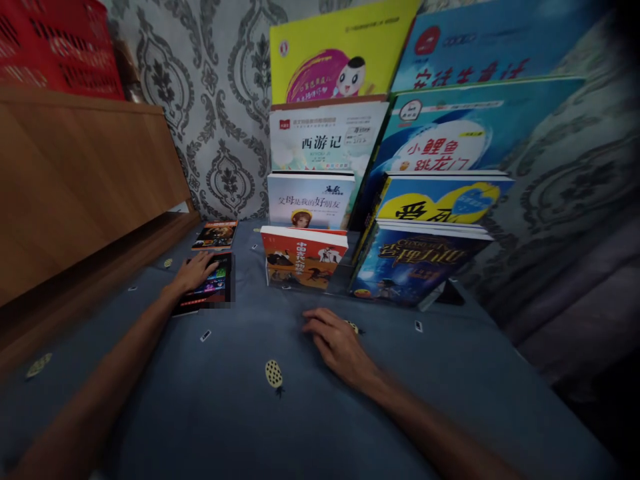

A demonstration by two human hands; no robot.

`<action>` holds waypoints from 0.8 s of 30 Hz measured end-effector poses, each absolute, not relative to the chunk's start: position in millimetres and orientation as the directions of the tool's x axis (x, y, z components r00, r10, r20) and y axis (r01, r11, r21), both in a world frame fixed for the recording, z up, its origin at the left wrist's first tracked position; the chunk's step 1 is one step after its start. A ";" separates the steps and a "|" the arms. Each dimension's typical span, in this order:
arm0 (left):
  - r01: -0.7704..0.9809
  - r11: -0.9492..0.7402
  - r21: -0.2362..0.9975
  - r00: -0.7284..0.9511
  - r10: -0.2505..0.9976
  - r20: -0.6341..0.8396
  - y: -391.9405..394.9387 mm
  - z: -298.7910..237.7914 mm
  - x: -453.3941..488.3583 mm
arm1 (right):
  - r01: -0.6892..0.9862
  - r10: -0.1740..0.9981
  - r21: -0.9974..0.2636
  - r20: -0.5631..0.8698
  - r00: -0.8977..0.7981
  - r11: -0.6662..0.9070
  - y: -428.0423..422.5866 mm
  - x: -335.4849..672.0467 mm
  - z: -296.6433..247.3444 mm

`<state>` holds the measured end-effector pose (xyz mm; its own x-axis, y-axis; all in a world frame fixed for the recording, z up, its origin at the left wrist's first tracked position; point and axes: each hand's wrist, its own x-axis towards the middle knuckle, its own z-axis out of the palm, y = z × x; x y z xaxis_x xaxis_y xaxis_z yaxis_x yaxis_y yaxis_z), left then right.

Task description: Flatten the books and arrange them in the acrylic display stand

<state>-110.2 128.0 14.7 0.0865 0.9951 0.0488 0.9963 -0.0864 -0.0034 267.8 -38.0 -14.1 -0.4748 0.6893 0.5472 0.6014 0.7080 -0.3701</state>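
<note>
My left hand [197,269] lies with its fingers stretched out on a dark book [214,291] with colourful pictures on its cover, hiding part of it. Just behind it a smaller orange and black book [216,235] lies flat. My right hand [334,341] is over the blue cloth, holding nothing, its fingers loosely bent and somewhat apart. Beyond that hand an orange-red book [306,259] stands at the front of the left row of upright books. A dark blue book [414,261] fronts the right row.
Behind stand taller books, among them a yellow-green one [310,57], a white one [293,143] and a teal one [530,117]. A wooden cabinet [85,180] with a red plastic basket [60,50] on top borders the left. Patterned wallpaper [220,113] covers the back wall.
</note>
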 end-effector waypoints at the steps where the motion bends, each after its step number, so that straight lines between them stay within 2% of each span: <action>1: 0.997 -0.077 -0.004 0.077 0.997 0.026 127.8 10.1 -110.0 | 0.600 0.689 -0.370 0.546 -0.477 0.709 -38.0 268.0 -14.3; 7: 0.987 -0.159 -0.030 0.159 0.987 -0.009 96.4 2.4 -102.4 | 0.590 0.690 -0.379 0.530 -0.493 0.713 -37.0 268.7 -16.3; 13: 0.960 -0.279 -0.013 0.279 0.960 0.028 47.3 -1.7 -78.9 | 0.593 0.691 -0.374 0.520 -0.502 0.713 -36.2 267.5 -18.7; 20: 0.904 -0.416 0.095 0.407 0.908 0.102 -8.6 -4.4 -31.9 | 0.601 0.674 -0.340 0.536 -0.508 0.723 -36.8 266.5 -21.2; 24: 0.842 -0.486 0.236 0.454 0.873 0.176 -34.0 -10.1 4.5 | 0.580 0.648 -0.333 0.574 -0.500 0.743 -40.3 263.6 -16.3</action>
<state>4.5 -34.0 -10.1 0.4544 0.8733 0.1758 0.8418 -0.4855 0.2357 263.6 -40.3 -16.3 -0.5003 0.6482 0.5740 0.5803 0.7431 -0.3333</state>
